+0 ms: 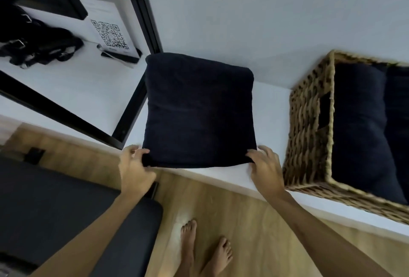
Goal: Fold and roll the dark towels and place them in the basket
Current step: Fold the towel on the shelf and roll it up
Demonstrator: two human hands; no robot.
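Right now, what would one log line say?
left hand: pinches towel corner | right hand: grips other corner | basket: holds rolled towels

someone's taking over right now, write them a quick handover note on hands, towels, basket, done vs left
Left hand: pinches the near left corner of the folded dark towel.
Right hand: grips its near right corner.
Towel lies flat on the white shelf, folded, not yet rolled.
Basket, to its right on the same shelf, already holds rolled dark towels.
Left: roll this towel and put it in the basket.
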